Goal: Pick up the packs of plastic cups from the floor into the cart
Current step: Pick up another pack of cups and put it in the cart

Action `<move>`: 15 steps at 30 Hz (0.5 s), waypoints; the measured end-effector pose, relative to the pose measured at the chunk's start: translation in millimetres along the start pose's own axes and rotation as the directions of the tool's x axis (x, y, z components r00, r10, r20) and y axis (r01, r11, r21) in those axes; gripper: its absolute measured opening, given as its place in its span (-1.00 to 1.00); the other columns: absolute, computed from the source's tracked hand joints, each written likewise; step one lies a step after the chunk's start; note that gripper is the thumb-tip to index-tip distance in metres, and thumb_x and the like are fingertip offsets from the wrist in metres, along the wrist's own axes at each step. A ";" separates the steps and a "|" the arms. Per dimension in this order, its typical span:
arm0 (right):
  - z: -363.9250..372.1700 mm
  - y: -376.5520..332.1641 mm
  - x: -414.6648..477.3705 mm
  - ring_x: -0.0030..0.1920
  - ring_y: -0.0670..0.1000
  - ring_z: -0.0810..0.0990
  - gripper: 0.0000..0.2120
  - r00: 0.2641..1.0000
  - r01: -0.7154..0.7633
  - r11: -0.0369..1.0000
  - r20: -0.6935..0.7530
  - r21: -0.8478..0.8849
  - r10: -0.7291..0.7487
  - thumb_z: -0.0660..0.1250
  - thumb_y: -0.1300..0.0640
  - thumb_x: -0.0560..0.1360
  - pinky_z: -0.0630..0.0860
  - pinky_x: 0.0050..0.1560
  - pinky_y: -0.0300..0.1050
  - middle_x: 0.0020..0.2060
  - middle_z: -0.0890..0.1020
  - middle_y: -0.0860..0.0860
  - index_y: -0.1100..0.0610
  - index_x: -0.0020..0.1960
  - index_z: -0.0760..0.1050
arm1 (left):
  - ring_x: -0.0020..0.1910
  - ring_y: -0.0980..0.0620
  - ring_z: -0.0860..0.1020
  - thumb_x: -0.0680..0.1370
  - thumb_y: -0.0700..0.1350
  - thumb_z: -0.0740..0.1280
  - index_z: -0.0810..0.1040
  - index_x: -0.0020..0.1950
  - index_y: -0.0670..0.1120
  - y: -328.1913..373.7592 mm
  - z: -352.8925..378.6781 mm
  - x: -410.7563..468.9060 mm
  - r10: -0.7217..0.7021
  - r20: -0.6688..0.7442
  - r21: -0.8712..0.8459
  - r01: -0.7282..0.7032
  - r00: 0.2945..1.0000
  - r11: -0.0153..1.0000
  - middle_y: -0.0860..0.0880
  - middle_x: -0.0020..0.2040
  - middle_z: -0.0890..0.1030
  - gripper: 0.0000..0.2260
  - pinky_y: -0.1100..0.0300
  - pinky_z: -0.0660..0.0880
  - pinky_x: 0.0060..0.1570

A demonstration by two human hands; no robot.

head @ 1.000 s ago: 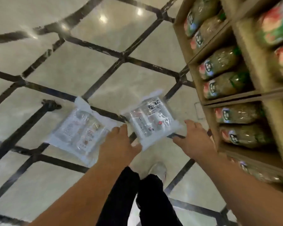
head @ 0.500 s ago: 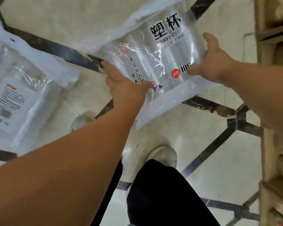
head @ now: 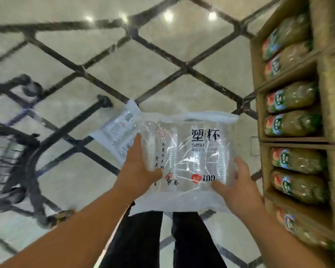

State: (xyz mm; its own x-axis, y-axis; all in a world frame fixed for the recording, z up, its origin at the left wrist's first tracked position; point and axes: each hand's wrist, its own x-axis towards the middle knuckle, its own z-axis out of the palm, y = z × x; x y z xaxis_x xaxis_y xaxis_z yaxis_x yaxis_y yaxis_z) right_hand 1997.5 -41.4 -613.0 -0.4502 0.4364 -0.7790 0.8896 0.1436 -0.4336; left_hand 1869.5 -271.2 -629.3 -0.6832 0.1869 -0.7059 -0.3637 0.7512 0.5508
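A clear pack of plastic cups [head: 193, 151] with black lettering is lifted off the floor in front of me. My left hand [head: 137, 171] grips its left edge, thumb on the front. My right hand [head: 234, 186] grips its lower right corner. A second pack of plastic cups [head: 118, 132] lies on the floor behind it, partly hidden by the held pack. The dark wire cart [head: 10, 151] stands at the left edge, only partly in view.
A wooden shelf unit [head: 290, 140] filled with green packaged goods [head: 292, 95] rises along the right side. The cart's wheels [head: 104, 101] rest on the pale tiled floor with dark diagonal lines. My black trouser legs [head: 162, 238] are below the pack.
The pack has come up from the floor in both hands and I have straightened, so the view is wider. The cart has come into view on the left.
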 end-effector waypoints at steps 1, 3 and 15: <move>-10.3 -21.9 -39.2 0.14 -0.01 0.46 -0.13 1.000 0.025 1.000 0.008 0.005 -0.025 0.53 0.12 0.45 0.34 0.02 -0.33 0.27 0.48 0.03 -0.01 0.59 0.08 | 0.52 0.05 0.19 0.38 -0.02 0.56 -0.16 0.58 0.27 12.5 -27.4 -35.1 -0.008 -0.019 -0.007 0.008 1.000 1.000 0.12 0.59 0.11 0.06 0.08 0.27 0.38; -31.6 -63.4 -111.1 -0.03 -0.08 0.45 -0.15 0.995 0.098 0.995 0.023 -0.028 -0.097 0.53 0.13 0.44 0.36 -0.07 -0.29 0.16 0.50 -0.01 0.00 0.57 0.12 | 0.52 0.03 0.20 0.38 -0.04 0.55 -0.16 0.59 0.24 33.7 -74.3 -105.0 -0.005 -0.069 -0.047 0.002 0.998 0.999 0.10 0.59 0.11 0.06 0.16 0.25 0.34; 0.8 -251.9 -364.9 0.19 0.17 0.51 -0.22 0.750 0.661 0.683 0.285 -0.309 -0.597 0.47 0.06 0.45 0.37 0.03 -0.07 0.20 0.49 0.06 0.10 0.52 0.11 | 0.18 0.16 0.38 0.43 -0.15 0.52 0.04 0.58 0.07 26.4 -282.4 -388.6 0.080 -0.572 -0.159 -0.206 0.817 0.966 0.18 0.30 0.30 -0.11 0.52 0.28 -0.10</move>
State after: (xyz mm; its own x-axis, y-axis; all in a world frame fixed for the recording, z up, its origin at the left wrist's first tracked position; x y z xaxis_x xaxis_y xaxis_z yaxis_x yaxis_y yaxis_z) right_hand 1937.6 -237.6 -219.9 -0.8906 -0.0120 -0.4546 0.3341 0.6610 -0.6719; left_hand 1946.5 -502.8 -214.7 -0.9489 -0.1494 -0.2779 -0.3113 0.5861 0.7481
